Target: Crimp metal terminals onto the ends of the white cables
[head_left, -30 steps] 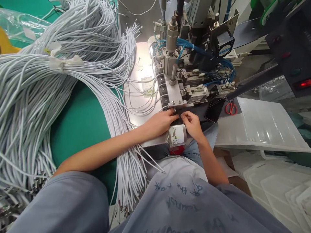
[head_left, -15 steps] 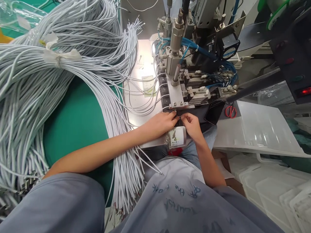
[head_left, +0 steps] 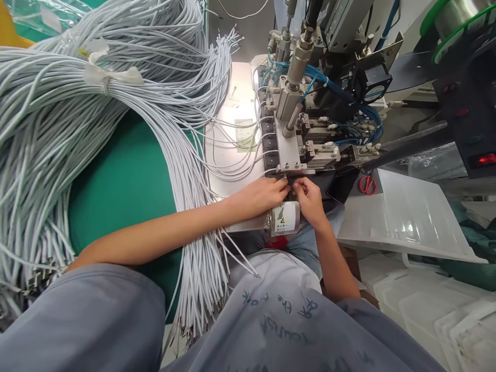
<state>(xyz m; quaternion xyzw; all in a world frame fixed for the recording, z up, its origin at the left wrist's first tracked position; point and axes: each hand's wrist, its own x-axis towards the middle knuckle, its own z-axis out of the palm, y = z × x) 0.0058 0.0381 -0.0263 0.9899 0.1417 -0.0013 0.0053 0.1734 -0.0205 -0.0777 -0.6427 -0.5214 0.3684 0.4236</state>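
My left hand (head_left: 273,191) reaches across the bundle of white cables (head_left: 170,150) to the front end of the machine's black fixture row (head_left: 270,141). Its fingers are closed together, and whatever they hold is hidden. Facing it, my right hand (head_left: 310,200) pinches a tiny metal piece (head_left: 292,188) between thumb and fingertips, too small to name for sure. Both sets of fingertips nearly meet just in front of the machine's metal plate (head_left: 289,150). Right below them sits a clear container with a white label (head_left: 284,217). Several cables run into the fixture slots.
A green mat (head_left: 120,191) lies under the heaped cables at left. Pneumatic cylinders (head_left: 323,152) and blue hoses stand behind the plate. At right are a dark phone (head_left: 343,185), red scissors (head_left: 367,185), a white tray (head_left: 411,217) and a wire spool (head_left: 461,26).
The camera view has shifted a little, so the machine and cables sit further right. Both hands stay together at the fixture's front end, with only slight finger movement.
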